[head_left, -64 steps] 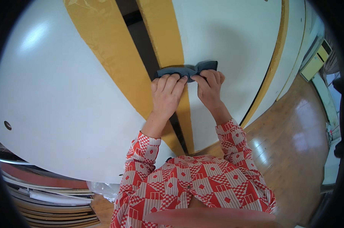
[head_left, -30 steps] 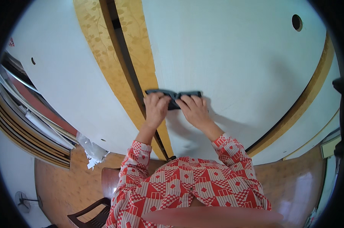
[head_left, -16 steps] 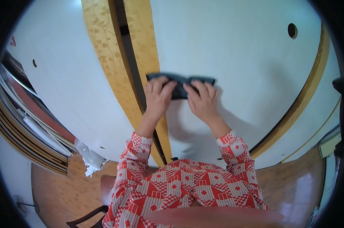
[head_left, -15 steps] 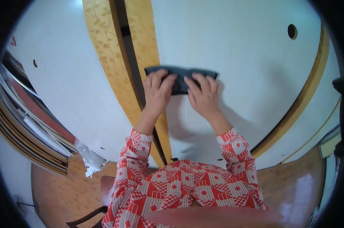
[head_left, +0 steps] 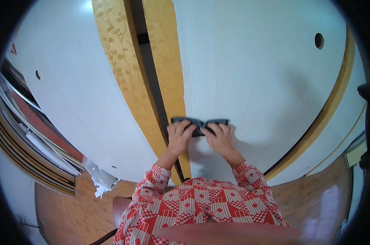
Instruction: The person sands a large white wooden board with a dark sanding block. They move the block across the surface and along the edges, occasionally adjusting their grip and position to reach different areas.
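Note:
Both my hands grip a dark blue-grey, flat strip that looks like a folded cloth (head_left: 199,132), low over the white panel. My left hand (head_left: 179,138) has its fingers curled over the left part of the strip. Around the right part, my right hand (head_left: 220,139) bends its fingers the same way. In the middle, between my hands, the strip's far edge dips in a V. Its near underside is partly hidden by my fingers. The white panel (head_left: 254,81) with a gold left border (head_left: 162,36) lies beneath and around my hands.
To the left is a second white panel (head_left: 78,94) with a leaf-patterned gold border (head_left: 115,45), split off by a dark gap (head_left: 149,65). Stacked boards (head_left: 33,163) and a clear plastic bag (head_left: 99,173) stand farther left. Wooden floor (head_left: 66,216) shows below.
My hands have drawn the dark folded cloth nearer to my body along the white panel. The strip now bends more sharply at its middle. The view has shifted slightly.

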`<act>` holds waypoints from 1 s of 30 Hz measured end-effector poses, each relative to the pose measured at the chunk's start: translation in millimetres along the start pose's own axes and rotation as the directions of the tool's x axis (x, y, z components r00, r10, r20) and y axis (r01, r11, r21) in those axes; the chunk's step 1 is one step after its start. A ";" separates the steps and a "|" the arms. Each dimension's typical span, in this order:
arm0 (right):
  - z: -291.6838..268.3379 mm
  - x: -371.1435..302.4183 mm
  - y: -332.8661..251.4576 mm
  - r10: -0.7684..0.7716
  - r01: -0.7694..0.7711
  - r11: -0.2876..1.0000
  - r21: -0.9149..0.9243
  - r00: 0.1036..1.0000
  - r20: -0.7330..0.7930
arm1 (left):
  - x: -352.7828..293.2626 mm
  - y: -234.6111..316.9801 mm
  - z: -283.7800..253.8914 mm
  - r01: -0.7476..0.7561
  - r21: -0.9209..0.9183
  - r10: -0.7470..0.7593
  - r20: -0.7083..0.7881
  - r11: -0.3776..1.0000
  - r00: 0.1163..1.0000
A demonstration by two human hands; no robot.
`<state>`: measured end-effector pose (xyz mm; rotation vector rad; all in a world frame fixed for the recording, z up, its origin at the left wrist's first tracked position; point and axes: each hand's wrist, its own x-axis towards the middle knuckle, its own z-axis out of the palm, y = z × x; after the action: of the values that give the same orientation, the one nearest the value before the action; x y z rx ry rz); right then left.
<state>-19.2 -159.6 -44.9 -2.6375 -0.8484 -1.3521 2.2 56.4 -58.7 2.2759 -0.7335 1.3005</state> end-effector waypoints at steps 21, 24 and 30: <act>-59.0 170.9 97.5 0.048 -0.058 0.998 -0.021 0.942 -0.332 | 199.6 4.1 -17.5 -0.078 0.075 0.095 -0.255 0.994 0.962; -36.4 144.9 76.7 0.060 -0.070 0.997 -0.038 0.973 -0.223 | 161.7 -14.0 -10.6 -0.040 0.098 0.061 -0.226 0.994 0.972; 10.6 17.3 15.4 -0.090 0.088 0.995 -0.040 0.994 -0.065 | 7.1 -19.6 9.7 -0.074 0.049 0.078 -0.101 0.996 0.992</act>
<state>4.3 -161.9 -35.2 -2.5944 -0.9522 -1.4819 23.8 64.3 -59.0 2.2160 -0.7687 1.4717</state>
